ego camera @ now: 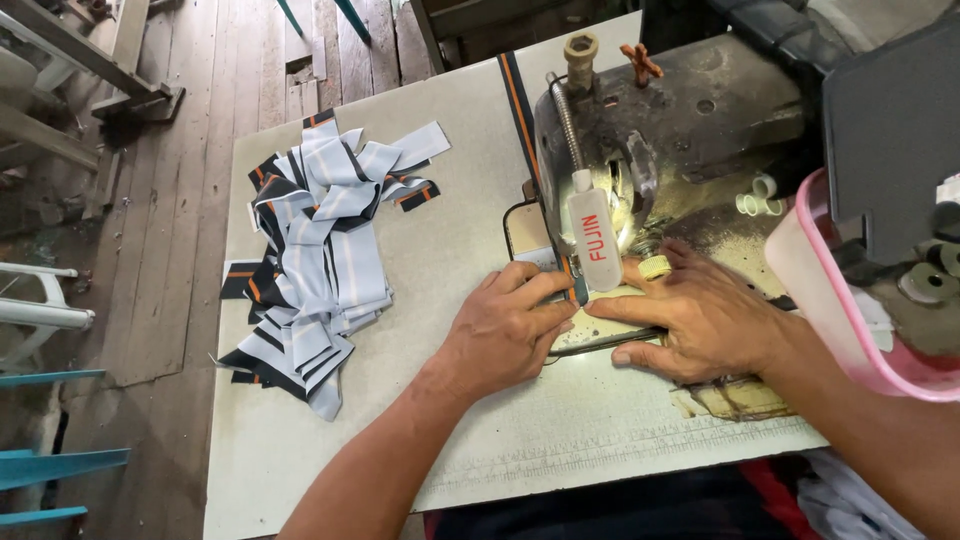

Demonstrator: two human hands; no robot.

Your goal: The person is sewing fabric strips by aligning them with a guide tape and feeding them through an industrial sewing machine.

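— Two hands lie flat on the sewing table (pixel 330 470), close together just in front of the sewing machine (pixel 690 120). Which one is nearer the needle?

— Both are about level. The left hand (pixel 505 330) has its fingers stretched forward, pressing down on a narrow dark strip with an orange stripe (pixel 520 110) that runs from the far edge of the table toward the needle area. The right hand (pixel 700 320) lies just to the right of it, palm down, fingers spread and pointing left, so the fingertips of the two nearly meet.

— Are they gripping anything?

— Neither is clenched. Each is open and flattened, holding the strip against the table by pressure rather than by a grasp. The near end of the strip is hidden under the fingers.

— What sits above them?

— A small white lamp (pixel 592 238) on a flexible metal neck hangs over the fingertips, and a pale round knob (pixel 655 266) shows just beyond the right hand's knuckles.

— And elsewhere on the table?

— Well to the left lies a loose pile of cut fabric pieces (pixel 315 260), pale blue, black and orange striped, well apart from both hands. At the right edge stands a pink plastic tub (pixel 840 310), touching the right forearm's side of the scene. Under the table is a worn wooden plank floor (pixel 160 230).
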